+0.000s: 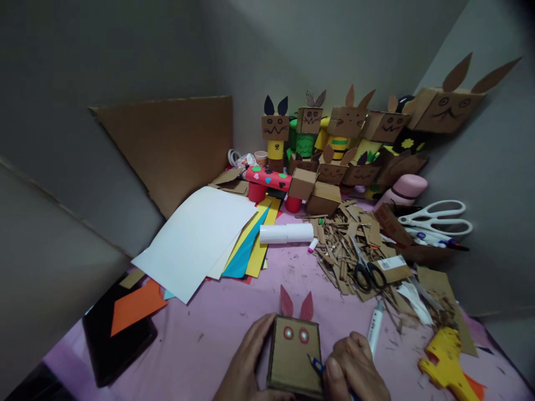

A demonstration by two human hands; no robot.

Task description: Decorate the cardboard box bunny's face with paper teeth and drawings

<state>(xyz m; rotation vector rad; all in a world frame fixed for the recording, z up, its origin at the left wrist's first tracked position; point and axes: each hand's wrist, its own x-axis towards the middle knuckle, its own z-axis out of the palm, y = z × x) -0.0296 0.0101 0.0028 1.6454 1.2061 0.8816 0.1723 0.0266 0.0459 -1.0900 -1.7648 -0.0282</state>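
A small cardboard box head (293,359) with two red paper ears and two red-ringed eyes is near the bottom middle of the head view. My left hand (246,365) is closed round its left side and lower edge. In my right hand (353,367) is a blue pencil (317,365), whose dark tip is at the box's front face, below the right eye. I cannot tell whether the tip presses on the cardboard. The face below the eyes looks plain. A white marker (375,327) lies just beyond my right hand.
Cardboard scraps (343,250) and black-handled scissors (368,273) lie at right, near a yellow glue gun (449,365). White paper (196,234) and coloured sheets cover the left. Behind stand several cardboard animal figures (276,128) and a box holding white scissors (437,218). A dark flat object (119,345) lies lower left.
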